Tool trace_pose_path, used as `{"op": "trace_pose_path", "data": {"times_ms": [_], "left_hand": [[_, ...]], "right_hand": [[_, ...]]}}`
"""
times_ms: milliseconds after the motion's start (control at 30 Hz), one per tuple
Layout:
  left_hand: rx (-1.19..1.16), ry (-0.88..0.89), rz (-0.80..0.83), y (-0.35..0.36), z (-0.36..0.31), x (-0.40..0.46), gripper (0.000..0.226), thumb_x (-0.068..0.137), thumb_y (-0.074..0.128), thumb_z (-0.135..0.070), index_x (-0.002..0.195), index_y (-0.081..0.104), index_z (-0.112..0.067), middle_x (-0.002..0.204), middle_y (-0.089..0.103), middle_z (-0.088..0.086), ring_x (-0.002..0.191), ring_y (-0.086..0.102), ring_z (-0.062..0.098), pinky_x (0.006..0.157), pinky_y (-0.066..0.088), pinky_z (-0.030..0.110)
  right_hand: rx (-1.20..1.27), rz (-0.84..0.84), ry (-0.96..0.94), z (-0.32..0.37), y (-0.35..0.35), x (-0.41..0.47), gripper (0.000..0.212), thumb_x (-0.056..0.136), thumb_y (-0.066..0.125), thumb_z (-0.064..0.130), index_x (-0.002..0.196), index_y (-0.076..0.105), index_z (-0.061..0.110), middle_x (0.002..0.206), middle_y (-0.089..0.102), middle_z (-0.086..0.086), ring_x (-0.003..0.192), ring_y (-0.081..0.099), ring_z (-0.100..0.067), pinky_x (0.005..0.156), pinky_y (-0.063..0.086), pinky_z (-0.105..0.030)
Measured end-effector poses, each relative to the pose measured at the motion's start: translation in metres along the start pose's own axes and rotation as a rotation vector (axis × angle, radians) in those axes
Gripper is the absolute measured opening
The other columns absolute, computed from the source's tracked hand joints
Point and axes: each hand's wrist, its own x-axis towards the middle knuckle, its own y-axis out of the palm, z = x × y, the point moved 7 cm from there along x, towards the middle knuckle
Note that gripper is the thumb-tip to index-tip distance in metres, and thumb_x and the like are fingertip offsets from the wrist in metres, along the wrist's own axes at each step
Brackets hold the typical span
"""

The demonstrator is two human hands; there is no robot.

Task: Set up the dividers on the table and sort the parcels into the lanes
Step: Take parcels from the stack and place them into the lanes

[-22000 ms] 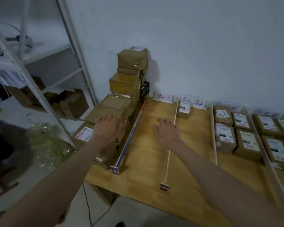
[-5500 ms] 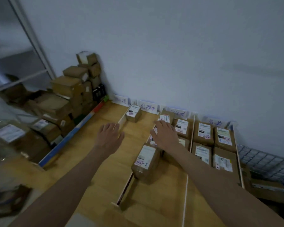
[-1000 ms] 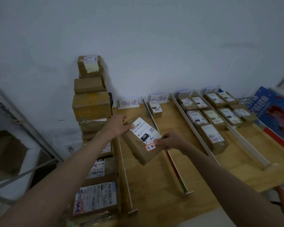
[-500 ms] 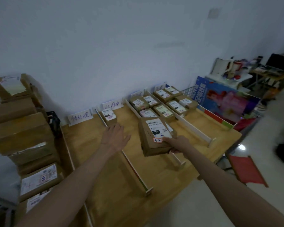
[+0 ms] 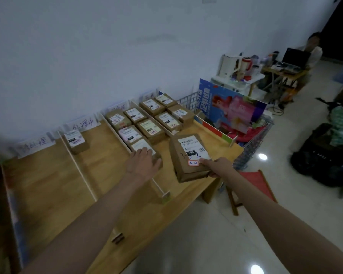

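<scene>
My right hand (image 5: 216,165) grips the near edge of a brown parcel (image 5: 188,157) with a white label and holds it above the right end of the wooden table (image 5: 53,186). My left hand (image 5: 144,162) lies flat, fingers straight, on the nearest parcel (image 5: 145,149) of the third lane. White dividers (image 5: 79,169) run from the wall to the front edge and split the table into lanes. One small parcel (image 5: 75,141) sits alone in the second lane. Several labelled parcels (image 5: 151,127) fill the two right lanes. Paper lane signs (image 5: 82,124) stand along the wall.
A wire basket (image 5: 253,135) with a blue and pink poster (image 5: 234,109) stands at the table's right end. A red stool (image 5: 251,186) is below the table's corner. Dark bags (image 5: 325,155) lie on the tiled floor. A person sits at a far desk (image 5: 285,70).
The view has swung right. My right hand has carried the parcel rightward over the right lanes. My left hand has moved from the second lane onto the nearest parcel of the third lane.
</scene>
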Motion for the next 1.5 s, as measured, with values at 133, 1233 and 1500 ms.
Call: {"op": "trace_pose_path", "data": {"times_ms": [133, 1233, 1500], "left_hand": [[0.025, 0.021, 0.019, 0.007, -0.034, 0.031, 0.063, 0.101, 0.031, -0.055, 0.139, 0.049, -0.009, 0.142, 0.049, 0.011, 0.131, 0.046, 0.027, 0.113, 0.033, 0.041], [-0.119, -0.334, 0.176, 0.129, -0.055, 0.269, 0.057, 0.101, 0.034, -0.051, 0.136, 0.052, -0.01, 0.134, 0.055, 0.01, 0.123, 0.052, 0.024, 0.109, 0.037, 0.038], [-0.096, -0.507, 0.23, 0.141, -0.072, 0.275, 0.056, 0.101, 0.034, -0.052, 0.139, 0.048, -0.012, 0.137, 0.052, 0.007, 0.127, 0.048, 0.025, 0.109, 0.034, 0.037]], "right_hand": [[0.032, -0.024, 0.014, -0.012, -0.031, 0.025, 0.053, 0.084, 0.073, 0.05, 0.098, 0.063, 0.0, 0.096, 0.066, -0.011, 0.087, 0.068, -0.025, 0.068, 0.059, -0.029], [-0.237, 0.255, 0.004, 0.029, -0.027, 0.374, 0.037, 0.086, 0.074, 0.041, 0.094, 0.065, 0.006, 0.093, 0.067, -0.008, 0.081, 0.061, -0.017, 0.078, 0.053, -0.034], [-0.322, 0.446, -0.049, 0.023, 0.004, 0.417, 0.027, 0.087, 0.072, 0.04, 0.093, 0.066, 0.014, 0.092, 0.07, -0.001, 0.089, 0.066, -0.015, 0.072, 0.052, -0.027]]}}
